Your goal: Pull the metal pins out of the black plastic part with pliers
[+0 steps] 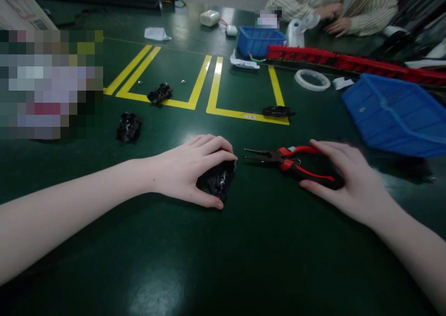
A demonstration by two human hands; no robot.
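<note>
My left hand (195, 169) is closed around a small black plastic part (223, 179) on the green table, the thumb at its near side and the fingers over its far side. To the right, my right hand (348, 179) grips red-and-black needle-nose pliers (275, 157) by the handles. Their jaws stand slightly apart and point left at the part, without touching it. A similar black part (128, 127) lies beyond my left wrist. Another black part (160, 93) rests on the yellow tape, and a flatter black piece (278, 111) lies farther right.
A blue bin (397, 111) stands at the right, and a smaller blue bin (259, 42) farther back. Near them are a tape roll (312, 80) and a long red strip (334, 61). Two small metal rings lie inside the yellow tape outline (156, 99). Across the table sits another person (334, 9).
</note>
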